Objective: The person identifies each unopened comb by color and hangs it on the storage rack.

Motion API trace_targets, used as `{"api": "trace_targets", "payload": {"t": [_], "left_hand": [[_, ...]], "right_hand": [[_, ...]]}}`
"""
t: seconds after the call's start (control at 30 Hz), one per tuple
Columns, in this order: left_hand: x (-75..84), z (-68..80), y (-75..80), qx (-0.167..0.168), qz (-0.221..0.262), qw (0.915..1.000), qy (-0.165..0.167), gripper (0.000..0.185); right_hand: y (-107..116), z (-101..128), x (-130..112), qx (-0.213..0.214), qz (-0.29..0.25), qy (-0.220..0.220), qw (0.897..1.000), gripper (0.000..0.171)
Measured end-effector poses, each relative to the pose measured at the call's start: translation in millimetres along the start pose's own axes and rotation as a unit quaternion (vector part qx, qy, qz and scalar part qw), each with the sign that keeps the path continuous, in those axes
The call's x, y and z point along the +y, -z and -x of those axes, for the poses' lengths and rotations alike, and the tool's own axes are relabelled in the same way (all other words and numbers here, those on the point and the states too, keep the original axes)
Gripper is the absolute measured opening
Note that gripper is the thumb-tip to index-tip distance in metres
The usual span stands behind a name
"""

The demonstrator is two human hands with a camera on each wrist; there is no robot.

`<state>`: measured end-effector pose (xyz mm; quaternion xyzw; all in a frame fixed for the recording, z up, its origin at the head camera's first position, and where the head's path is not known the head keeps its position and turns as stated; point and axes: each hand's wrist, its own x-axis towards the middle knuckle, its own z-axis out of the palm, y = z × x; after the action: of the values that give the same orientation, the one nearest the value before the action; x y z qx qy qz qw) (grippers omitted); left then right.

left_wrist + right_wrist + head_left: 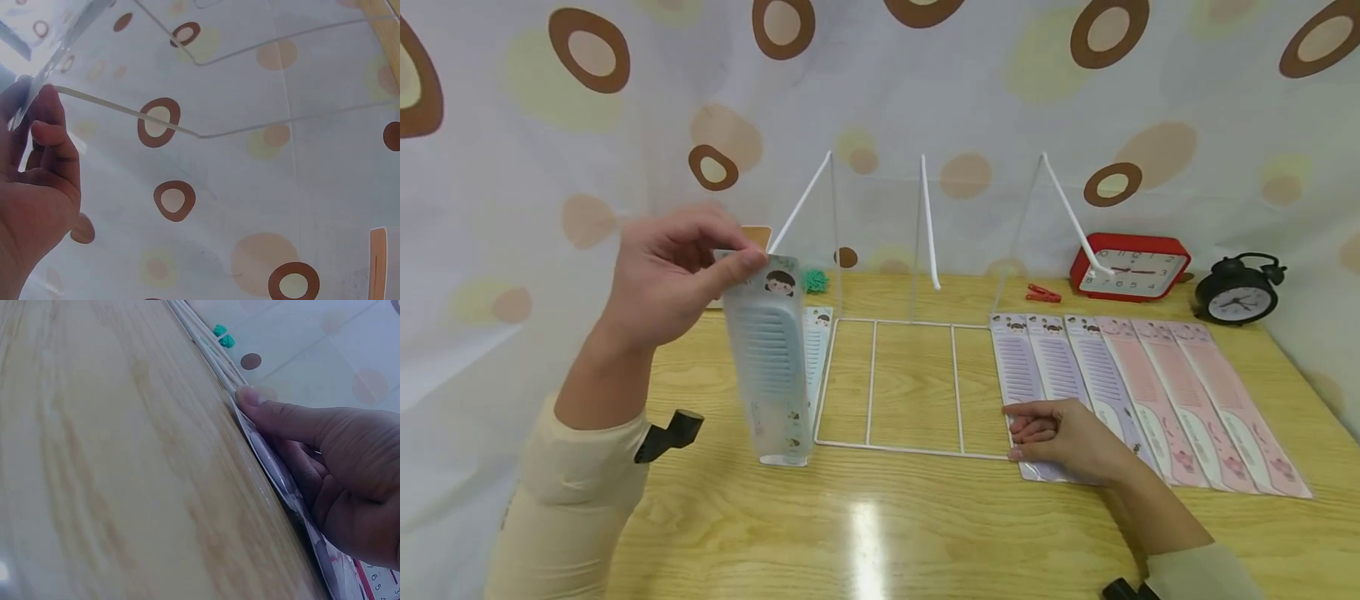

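Red clock bears legible numerals; left fingers pinch a blue comb packet, right fingers the rack.

In the head view, the held comb pack hides much of another blue pack; the left grip partly covers an orange object, its kind unclear; the right grip covers parts of the white rack and purple packs; the packs' lettering is too small to read; the right wrist view's bottom edge crops the red clock.
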<state>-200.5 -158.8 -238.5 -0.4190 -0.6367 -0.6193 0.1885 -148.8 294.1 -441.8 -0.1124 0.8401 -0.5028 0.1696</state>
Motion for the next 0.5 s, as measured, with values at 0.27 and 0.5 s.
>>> {"api": "trace_targets", "payload": {"t": [0.27,0.5], "left_hand": [[-4.3,10.4,-1.2,-0.009,-0.004,0.9997,0.021,0.019],[0.2,8.8,2.0,-0.040,-0.059,0.9967,0.038,0.027]], "right_hand": [[-0.2,1.5,2.0,-0.005,0.003,0.001,1.000,0.067],[-3.1,-1.2,-1.9,0.022,0.053,0.003,0.998,0.055]]}}
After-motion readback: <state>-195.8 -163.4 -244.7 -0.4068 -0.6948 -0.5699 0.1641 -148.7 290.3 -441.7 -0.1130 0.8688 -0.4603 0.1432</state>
